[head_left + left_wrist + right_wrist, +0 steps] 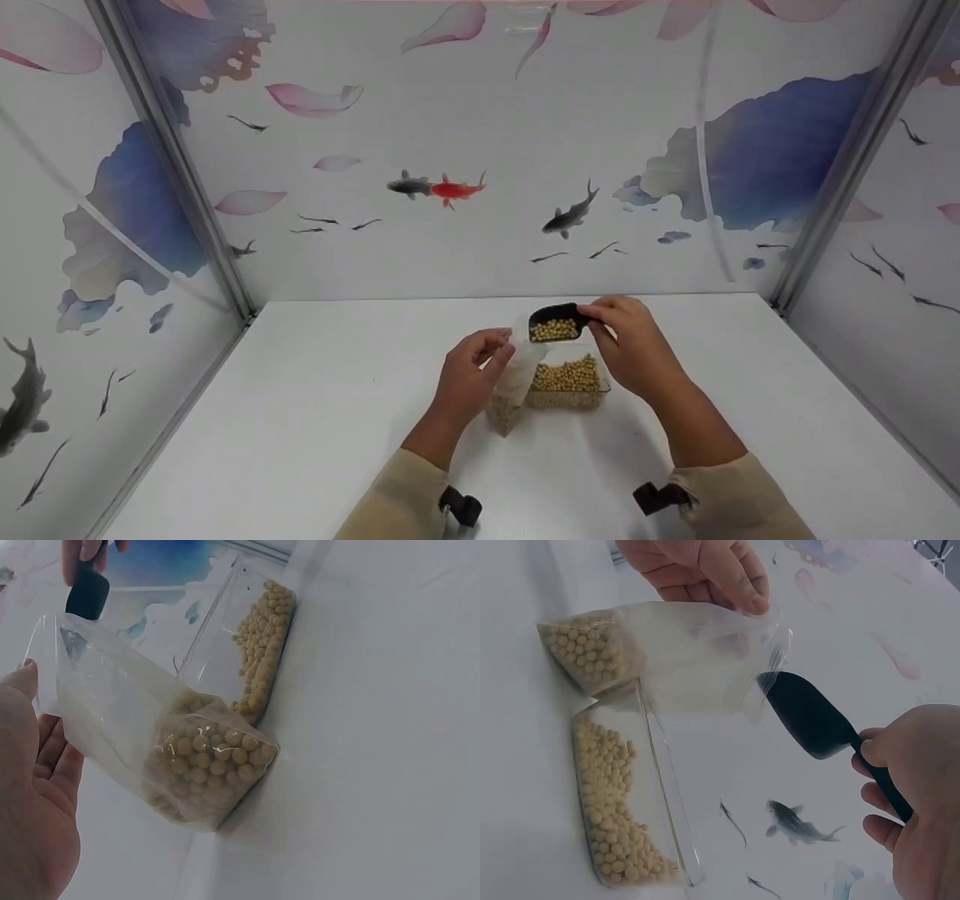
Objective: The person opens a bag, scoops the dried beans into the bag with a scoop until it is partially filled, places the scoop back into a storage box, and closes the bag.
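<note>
My left hand (472, 371) pinches the top edge of a clear plastic bag (112, 690), whose bottom holds round, pale yellow beans that look like soybeans (214, 765). By its handle my right hand (637, 345) grips a black scoop (555, 322) loaded with the same beans. The scoop's tip is at the bag's mouth, just inside it in the left wrist view. Beside the bag stands a clear rectangular container (568, 401) with more beans (615, 817) heaped in it. From the head view, the bag covers the container's left end.
A white table (300, 420) carries the bag and container. Behind it rises a white back panel (465, 255) printed with fish and petals. Side panels with metal corner posts (180, 165) close off left and right. Black wrist mounts (461, 506) sit at both sleeves.
</note>
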`<act>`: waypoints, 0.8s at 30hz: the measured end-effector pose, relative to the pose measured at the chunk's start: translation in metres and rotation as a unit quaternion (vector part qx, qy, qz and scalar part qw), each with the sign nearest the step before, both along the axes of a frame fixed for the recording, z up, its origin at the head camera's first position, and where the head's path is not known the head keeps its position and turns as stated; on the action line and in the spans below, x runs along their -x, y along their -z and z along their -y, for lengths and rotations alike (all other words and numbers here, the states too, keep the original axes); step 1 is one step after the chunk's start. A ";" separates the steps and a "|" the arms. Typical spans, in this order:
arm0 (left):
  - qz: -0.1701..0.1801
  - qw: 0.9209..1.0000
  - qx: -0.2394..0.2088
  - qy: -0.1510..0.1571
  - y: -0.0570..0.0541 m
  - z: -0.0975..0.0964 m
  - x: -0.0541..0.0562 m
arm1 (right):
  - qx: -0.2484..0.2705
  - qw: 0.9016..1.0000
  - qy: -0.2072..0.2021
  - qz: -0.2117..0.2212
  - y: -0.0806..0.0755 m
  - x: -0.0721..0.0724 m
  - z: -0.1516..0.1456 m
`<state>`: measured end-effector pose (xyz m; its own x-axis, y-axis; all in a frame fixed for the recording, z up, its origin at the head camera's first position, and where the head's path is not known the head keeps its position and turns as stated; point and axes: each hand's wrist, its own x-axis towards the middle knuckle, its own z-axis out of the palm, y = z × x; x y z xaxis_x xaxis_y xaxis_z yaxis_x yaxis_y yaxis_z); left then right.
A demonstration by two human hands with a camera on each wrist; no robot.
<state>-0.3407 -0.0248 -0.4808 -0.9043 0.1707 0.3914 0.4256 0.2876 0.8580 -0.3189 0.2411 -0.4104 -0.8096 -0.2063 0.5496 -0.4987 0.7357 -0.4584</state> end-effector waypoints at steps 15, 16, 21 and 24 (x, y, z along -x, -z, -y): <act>-0.021 1.000 -0.002 0.000 0.001 0.000 0.000 | -0.058 0.993 -0.035 -0.097 -0.009 0.003 0.012; -0.021 1.000 -0.002 -0.001 0.001 0.000 0.000 | -0.056 0.994 -0.034 -0.090 -0.009 0.003 0.012; -0.023 1.000 0.005 -0.004 0.002 0.000 0.001 | -0.034 0.998 -0.018 -0.040 -0.007 0.003 0.007; -0.021 1.000 0.005 -0.003 0.003 0.000 0.002 | -0.010 1.000 -0.008 -0.020 -0.005 0.004 0.002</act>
